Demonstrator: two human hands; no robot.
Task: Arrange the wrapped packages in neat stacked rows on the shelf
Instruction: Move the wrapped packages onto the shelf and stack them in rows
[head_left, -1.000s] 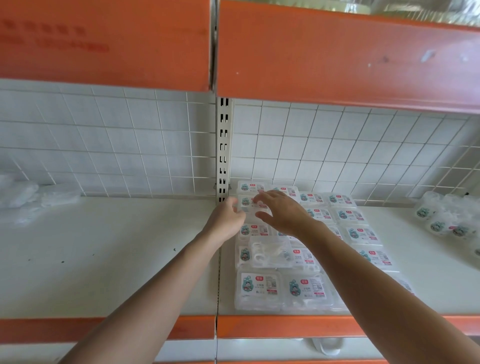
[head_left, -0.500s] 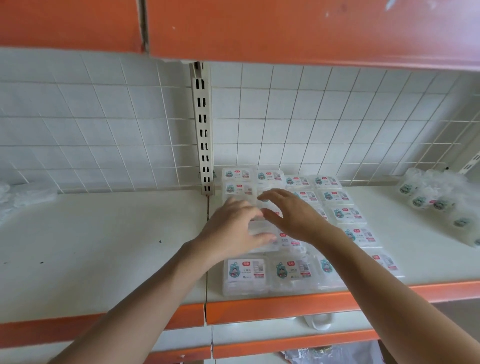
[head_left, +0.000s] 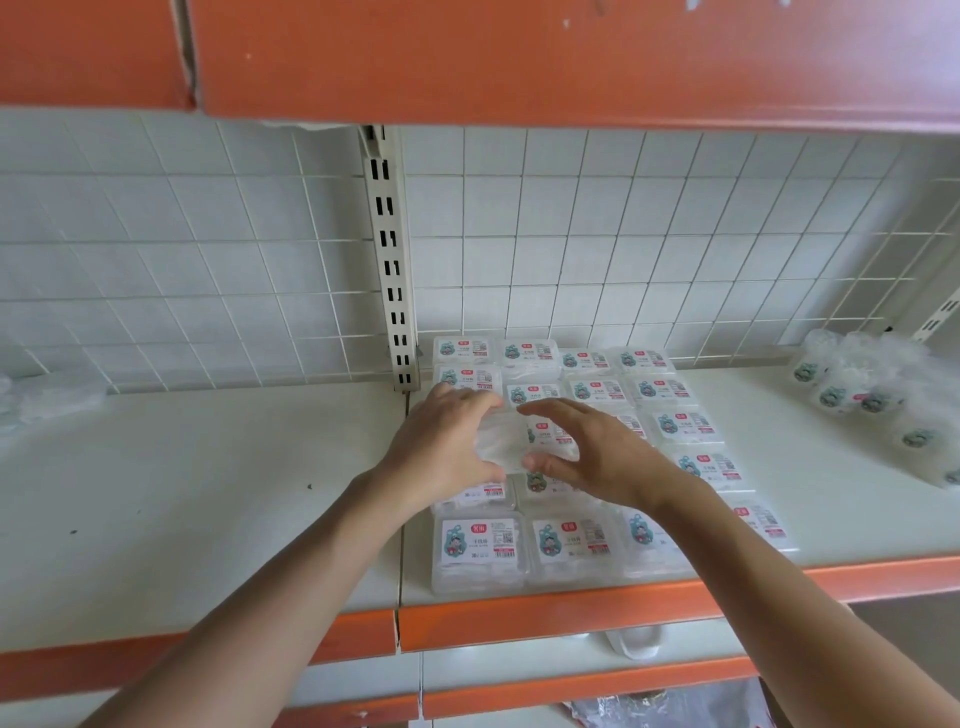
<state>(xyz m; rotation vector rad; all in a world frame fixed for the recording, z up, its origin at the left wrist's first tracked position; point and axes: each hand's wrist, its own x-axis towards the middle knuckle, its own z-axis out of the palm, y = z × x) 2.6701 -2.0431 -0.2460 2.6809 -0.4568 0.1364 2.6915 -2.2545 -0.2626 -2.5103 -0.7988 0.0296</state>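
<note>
Wrapped package (head_left: 511, 441) of clear plastic is caught between my two hands, over the middle of the rows already laid on the shelf (head_left: 208, 493); whether it rests on them or hangs clear I cannot tell. My left hand (head_left: 441, 452) grips its left side, fingers curled over the top and thumb at the near edge. My right hand (head_left: 602, 452) takes the right side, fingers arched over the far edge and thumb pinching in from the near one. Part of its label shows between my hands. Beneath lie the stacked rows (head_left: 571, 545) of the same packages, labels up, running from the wire grid back (head_left: 675, 234) to the orange front lip (head_left: 571, 613), their left column just beside the slotted upright (head_left: 389, 260). Well off to the right a loose heap of packages (head_left: 852, 395) lies on the same shelf. Far left, some crumpled clear wrap (head_left: 52, 400) rests by the grid
</note>
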